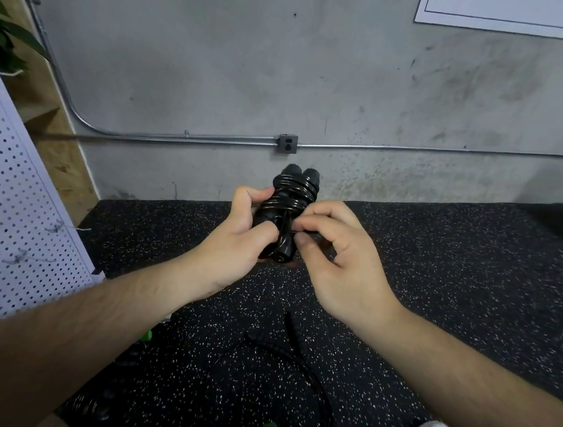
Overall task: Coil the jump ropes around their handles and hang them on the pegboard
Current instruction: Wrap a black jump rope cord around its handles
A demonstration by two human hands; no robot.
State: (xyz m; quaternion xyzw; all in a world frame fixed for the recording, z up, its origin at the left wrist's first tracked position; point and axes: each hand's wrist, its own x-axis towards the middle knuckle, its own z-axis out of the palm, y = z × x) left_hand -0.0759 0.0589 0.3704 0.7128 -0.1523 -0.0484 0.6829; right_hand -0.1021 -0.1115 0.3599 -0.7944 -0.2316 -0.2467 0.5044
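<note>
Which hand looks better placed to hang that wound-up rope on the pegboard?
Probably the left hand: it grips the coiled rope, and the pegboard stands on its side. The right hand merely pinches it.

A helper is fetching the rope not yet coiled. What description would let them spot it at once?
Find the speckled black floor under the grey wall. On it, nearer the person than the left hand and right hand, lies the loose rope. Unlike the coiled rope they grip, it lies slack in an open curve.
</note>
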